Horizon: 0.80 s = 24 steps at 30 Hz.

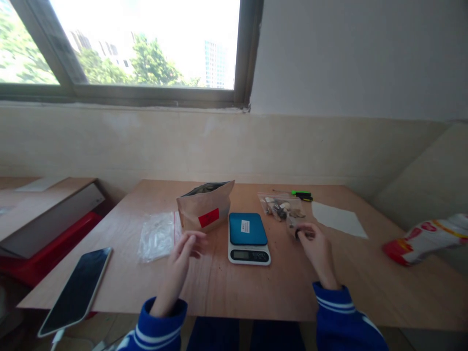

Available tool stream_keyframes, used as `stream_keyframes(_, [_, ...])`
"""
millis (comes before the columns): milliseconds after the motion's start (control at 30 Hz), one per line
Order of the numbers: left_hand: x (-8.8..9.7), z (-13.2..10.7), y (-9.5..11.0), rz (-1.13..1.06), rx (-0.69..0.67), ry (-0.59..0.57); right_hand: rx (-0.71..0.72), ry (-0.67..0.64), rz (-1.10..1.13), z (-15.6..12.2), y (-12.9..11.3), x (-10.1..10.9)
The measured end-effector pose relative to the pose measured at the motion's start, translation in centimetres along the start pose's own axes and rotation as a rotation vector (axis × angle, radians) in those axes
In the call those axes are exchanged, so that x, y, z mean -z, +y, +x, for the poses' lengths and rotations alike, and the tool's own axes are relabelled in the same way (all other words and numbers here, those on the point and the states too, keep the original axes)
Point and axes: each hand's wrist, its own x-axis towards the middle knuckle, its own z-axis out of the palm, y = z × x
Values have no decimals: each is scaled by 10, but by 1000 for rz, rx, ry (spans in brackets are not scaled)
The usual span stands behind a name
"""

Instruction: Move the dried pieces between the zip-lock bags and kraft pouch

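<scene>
Pinching filled zip bag (282,206), right hand (317,247).

This looks like a plain spare room used as a small weighing and packing spot, not a fitted lab or shop: a bare plaster wall (347,58), a wide window (146,44) onto trees and tower blocks, and an unfinished plywood table (237,292). On it sit a digital scale (248,238), a brown paper pouch (204,210) with a red label, empty clear zip bags (158,236) and a clear bag of small pieces (281,207), possibly dried goods, though the view is too coarse to tell. A phone (76,287) and a sheet of paper (338,219) lie alongside.
</scene>
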Motion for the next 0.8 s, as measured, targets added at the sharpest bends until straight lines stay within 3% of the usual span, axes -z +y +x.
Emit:
stream_keyframes(67, [-31, -16, -8, -171, 172, -158, -45, 9, 168, -25, -26, 15])
stream_keyframes(167, [-66, -31, -18, -481, 401, -260, 1, -27, 322, -68, -70, 29])
stream_keyframes(300, [-82, -40, -17, -701, 585, -375, 313, -196, 414, -106, -110, 33])
stream_keyframes(400, [-75, -45, -16, -716, 565, -355, 520, -380, 445, -114, -123, 32])
stream_keyframes(500, [-65, -47, -20, -589, 600, -291, 585, -510, 466, -114, -126, 34])
stream_keyframes(567, [-61, -47, -21, -496, 610, -238, 561, -607, 446, -114, -125, 38])
stream_keyframes(667, [-56, -46, -17, -402, 485, -240, 508, -729, 408, -115, -122, 46])
stream_keyframes(800, [-53, -46, -9, -171, 275, -168, 376, -706, 457, -119, -124, 43])
